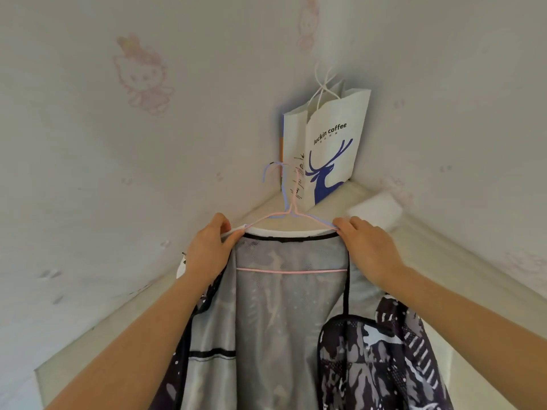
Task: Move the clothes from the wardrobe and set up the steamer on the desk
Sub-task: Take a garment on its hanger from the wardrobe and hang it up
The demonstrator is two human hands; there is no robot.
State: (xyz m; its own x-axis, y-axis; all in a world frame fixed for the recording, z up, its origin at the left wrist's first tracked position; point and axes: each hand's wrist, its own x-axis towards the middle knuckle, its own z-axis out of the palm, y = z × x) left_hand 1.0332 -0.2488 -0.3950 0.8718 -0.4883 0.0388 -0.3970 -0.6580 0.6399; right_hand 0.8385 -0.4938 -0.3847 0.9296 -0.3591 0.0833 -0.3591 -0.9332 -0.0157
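A dark patterned jacket (290, 315) with a grey mesh lining hangs open in front of me on two thin wire hangers, one pink (268, 216) and one light blue (318, 219). My left hand (211, 248) grips the jacket's left shoulder at the hanger's end. At the other end my right hand (367, 248) pinches the right shoulder together with the hanger wire. Both hooks stick up free in front of the wall corner. No steamer or desk is in view.
A white Luckin Coffee paper bag (331, 149) with a blue deer stands in the wall corner on a pale ledge (260, 210). A white folded item (376, 210) lies to its right. Wallpapered walls with faint pink cartoons close in on both sides.
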